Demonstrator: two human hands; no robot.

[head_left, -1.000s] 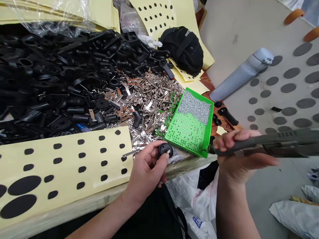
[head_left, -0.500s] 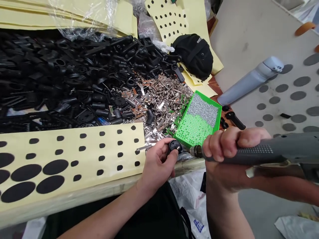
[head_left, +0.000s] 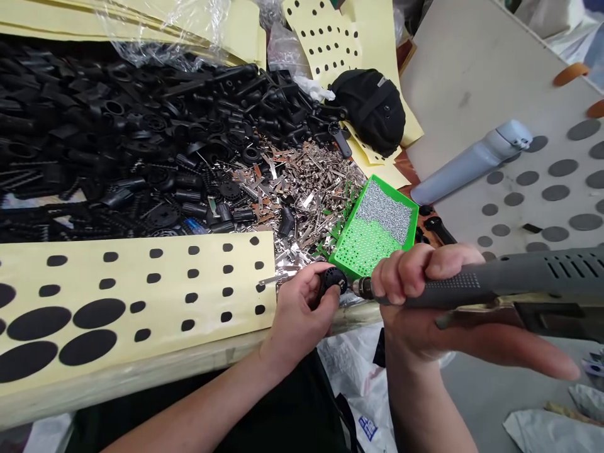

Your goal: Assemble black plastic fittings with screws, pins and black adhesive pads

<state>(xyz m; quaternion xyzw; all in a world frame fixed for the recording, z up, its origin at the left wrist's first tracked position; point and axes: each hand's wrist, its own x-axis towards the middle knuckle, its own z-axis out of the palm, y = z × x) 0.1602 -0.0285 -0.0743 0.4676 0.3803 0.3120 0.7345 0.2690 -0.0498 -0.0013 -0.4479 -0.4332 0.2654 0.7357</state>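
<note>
My left hand (head_left: 309,302) pinches a round black plastic part (head_left: 334,279) between thumb and fingers at the table's front edge. A thin metal strip (head_left: 276,279) sticks out to the left of those fingers. My right hand (head_left: 415,289) is wrapped around a dark grey electric screwdriver (head_left: 476,280), held level with its nose pointing left. Its tip is at the right side of the black part; whether it touches I cannot tell. Just beyond both hands stands a green tray (head_left: 340,255) with many small silver screws (head_left: 387,211) in its far half.
Black plastic parts (head_left: 117,138) are heaped at the left, beside a pile of metal strips (head_left: 311,182). A yellow sheet with black dots (head_left: 165,340) lies along the front edge. Behind the tray are a black pouch (head_left: 370,110) and a grey-blue bottle (head_left: 472,160).
My right hand has moved left with the electric screwdriver, bringing its tip up close to the black part. The left hand has shifted only slightly and keeps its pinch.
</note>
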